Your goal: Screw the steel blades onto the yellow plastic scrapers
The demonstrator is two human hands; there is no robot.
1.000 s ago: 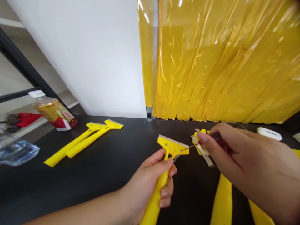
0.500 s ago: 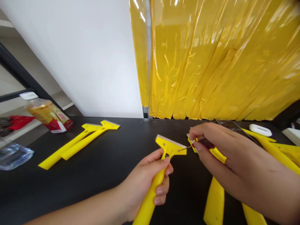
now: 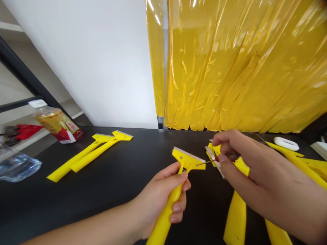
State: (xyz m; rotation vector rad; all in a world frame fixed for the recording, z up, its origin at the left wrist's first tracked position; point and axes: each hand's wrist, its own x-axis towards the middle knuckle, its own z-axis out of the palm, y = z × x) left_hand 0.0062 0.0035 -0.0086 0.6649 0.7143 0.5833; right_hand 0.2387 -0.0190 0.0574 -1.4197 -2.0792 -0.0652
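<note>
Yellow plastic curtain (image 3: 242, 64) behind a black table (image 3: 107, 183), with two scrapers (image 3: 89, 153) and a bottle (image 3: 57, 123) lying far left. Left hand (image 3: 160, 197) closed around the handle of a yellow scraper (image 3: 178, 180), blade end raised above mid-table. Right hand (image 3: 258, 180) pinching a small screwdriver (image 3: 217, 159) in its fingertips, tip touching the scraper's head.
</note>
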